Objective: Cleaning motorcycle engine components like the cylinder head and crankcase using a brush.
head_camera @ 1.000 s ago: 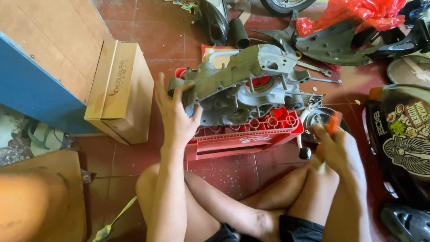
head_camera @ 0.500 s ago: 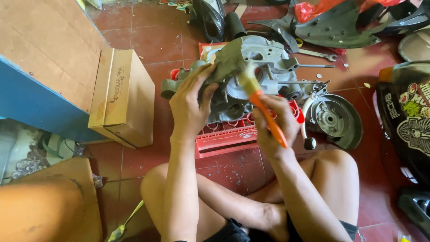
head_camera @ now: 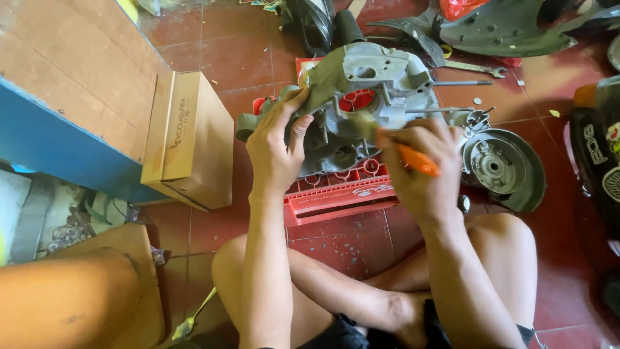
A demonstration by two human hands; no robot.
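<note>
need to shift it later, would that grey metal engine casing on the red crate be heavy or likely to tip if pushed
Probably heavy for its size and stiff: the engine casing looks like thick cast metal. It may rock if pushed, since it overhangs the red crate and the left hand steadies it. The right hand holds an orange-handled tool against it.

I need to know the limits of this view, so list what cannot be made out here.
- Head view: the tip of the orange-handled tool is motion-blurred against the grey engine casing.
- Head view: the right hand covers most of the handle.
- Head view: the red crate is largely hidden under the casing.
- Head view: the left hand hides the casing's left edge.
</note>
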